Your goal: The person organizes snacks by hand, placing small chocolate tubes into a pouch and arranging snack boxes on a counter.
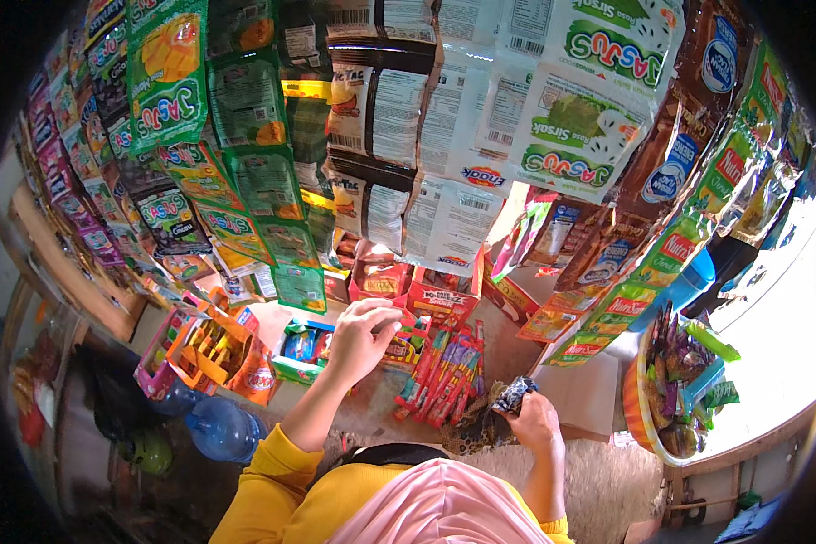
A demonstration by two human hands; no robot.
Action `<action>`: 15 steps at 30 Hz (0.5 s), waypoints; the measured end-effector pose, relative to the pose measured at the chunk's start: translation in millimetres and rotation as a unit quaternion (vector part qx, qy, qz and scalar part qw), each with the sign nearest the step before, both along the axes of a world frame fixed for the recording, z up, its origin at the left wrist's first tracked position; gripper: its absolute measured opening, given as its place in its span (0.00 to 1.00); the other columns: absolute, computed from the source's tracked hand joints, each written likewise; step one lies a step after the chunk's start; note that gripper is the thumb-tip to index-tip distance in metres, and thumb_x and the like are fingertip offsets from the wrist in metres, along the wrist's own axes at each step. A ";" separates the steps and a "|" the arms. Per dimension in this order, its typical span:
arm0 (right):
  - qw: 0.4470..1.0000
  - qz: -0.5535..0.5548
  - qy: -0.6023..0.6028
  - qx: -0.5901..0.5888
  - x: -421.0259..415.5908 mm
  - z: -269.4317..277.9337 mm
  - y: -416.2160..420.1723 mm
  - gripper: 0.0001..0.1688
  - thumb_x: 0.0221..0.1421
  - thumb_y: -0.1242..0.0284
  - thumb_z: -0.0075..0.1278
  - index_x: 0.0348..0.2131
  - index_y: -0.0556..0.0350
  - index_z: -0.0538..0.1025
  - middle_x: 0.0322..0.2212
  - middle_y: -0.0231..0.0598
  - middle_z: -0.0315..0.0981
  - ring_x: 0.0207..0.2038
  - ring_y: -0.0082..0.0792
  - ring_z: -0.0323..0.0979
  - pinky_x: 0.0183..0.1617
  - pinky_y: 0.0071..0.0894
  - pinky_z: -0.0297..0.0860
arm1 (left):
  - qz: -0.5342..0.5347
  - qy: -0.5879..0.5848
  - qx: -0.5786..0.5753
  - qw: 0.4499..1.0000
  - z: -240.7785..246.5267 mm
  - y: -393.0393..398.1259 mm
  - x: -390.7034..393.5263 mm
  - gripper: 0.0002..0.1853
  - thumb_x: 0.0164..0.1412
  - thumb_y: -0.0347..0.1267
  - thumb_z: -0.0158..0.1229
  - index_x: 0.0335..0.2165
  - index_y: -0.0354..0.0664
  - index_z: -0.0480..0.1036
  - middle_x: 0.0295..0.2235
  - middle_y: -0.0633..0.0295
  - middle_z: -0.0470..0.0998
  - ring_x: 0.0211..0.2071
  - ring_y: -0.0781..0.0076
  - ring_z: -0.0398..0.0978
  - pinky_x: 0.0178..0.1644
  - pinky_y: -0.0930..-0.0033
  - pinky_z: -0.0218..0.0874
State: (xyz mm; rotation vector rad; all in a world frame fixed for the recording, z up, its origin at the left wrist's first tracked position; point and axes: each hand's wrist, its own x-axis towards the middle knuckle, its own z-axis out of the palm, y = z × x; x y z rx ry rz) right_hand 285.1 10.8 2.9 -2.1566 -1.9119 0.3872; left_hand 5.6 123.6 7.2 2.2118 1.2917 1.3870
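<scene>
My left hand (pixel 366 334) is raised over the open snack boxes, its fingers bent; whether it touches the red snack box (pixel 406 340) beneath it I cannot tell. In my right hand (pixel 534 416) is a bunched patterned cloth (pixel 514 396), blue-grey at the top, and a brown patterned fabric (pixel 472 430) hangs beside it. Between my hands lies a pile of thin red and purple snack sticks (pixel 442 370). A green-edged box of small blue packets (pixel 300 345) stands left of my left wrist, and an orange box with yellow packets (pixel 211 350) is farther left.
Strips of drink sachets (pixel 571 129) hang low across the top and both sides. An orange basin of packets (pixel 636 408) stands at the right, near a cardboard piece (pixel 581 394). Blue water jugs (pixel 223 428) are at lower left. Red snack boxes (pixel 442 296) line the back.
</scene>
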 end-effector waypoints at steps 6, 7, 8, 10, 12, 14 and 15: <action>1.000 0.014 -0.001 0.005 -9.5 13.2 1.0 0.21 0.40 0.61 0.56 0.31 0.59 0.72 0.30 0.47 0.70 0.36 0.48 0.67 0.39 0.39 0.64 | -0.005 0.034 -0.009 0.999 0.6 5.7 0.0 0.06 0.45 0.31 0.57 0.26 0.44 0.74 0.34 0.63 0.74 0.39 0.64 0.68 0.45 0.63 0.57; 1.000 0.012 0.019 0.014 -10.5 14.6 1.3 0.20 0.40 0.63 0.56 0.32 0.58 0.72 0.32 0.48 0.69 0.38 0.47 0.67 0.41 0.39 0.64 | -0.011 0.048 -0.013 0.999 0.6 6.6 -0.7 0.06 0.46 0.31 0.57 0.26 0.44 0.74 0.34 0.63 0.74 0.40 0.64 0.68 0.45 0.63 0.57; 0.996 0.031 0.058 0.054 -9.3 10.7 2.8 0.20 0.40 0.66 0.56 0.33 0.58 0.72 0.32 0.47 0.69 0.38 0.48 0.67 0.41 0.39 0.64 | -0.009 0.039 -0.018 0.999 -0.8 7.8 -0.8 0.06 0.46 0.32 0.57 0.26 0.44 0.74 0.34 0.63 0.74 0.40 0.64 0.68 0.45 0.63 0.56; 0.979 0.068 0.134 0.135 -5.2 0.5 5.9 0.21 0.38 0.70 0.56 0.36 0.58 0.71 0.34 0.47 0.69 0.39 0.48 0.66 0.43 0.38 0.63 | -0.008 0.020 -0.025 0.999 -3.8 10.7 0.3 0.05 0.46 0.32 0.57 0.26 0.45 0.74 0.35 0.65 0.73 0.41 0.65 0.67 0.45 0.63 0.56; 0.973 0.081 0.154 0.148 -6.6 3.0 6.9 0.22 0.37 0.74 0.56 0.38 0.58 0.70 0.34 0.47 0.68 0.39 0.48 0.66 0.43 0.37 0.63 | 0.014 0.006 -0.008 1.000 2.8 7.8 7.5 0.05 0.45 0.31 0.57 0.26 0.46 0.74 0.35 0.65 0.73 0.41 0.65 0.67 0.46 0.62 0.56; 0.971 0.086 0.166 0.151 -9.3 4.7 6.8 0.23 0.37 0.76 0.56 0.38 0.58 0.70 0.35 0.47 0.68 0.40 0.49 0.66 0.43 0.37 0.63 | 0.015 0.022 -0.003 1.000 5.5 7.9 9.4 0.06 0.45 0.31 0.56 0.27 0.46 0.74 0.36 0.66 0.73 0.42 0.65 0.66 0.46 0.62 0.55; 0.971 0.085 0.168 0.147 -10.9 5.7 6.1 0.23 0.36 0.76 0.55 0.38 0.58 0.70 0.35 0.47 0.68 0.40 0.49 0.66 0.43 0.37 0.63 | 0.006 0.044 -0.006 0.999 6.4 9.0 8.3 0.06 0.45 0.31 0.56 0.27 0.46 0.74 0.36 0.66 0.72 0.42 0.65 0.66 0.46 0.62 0.55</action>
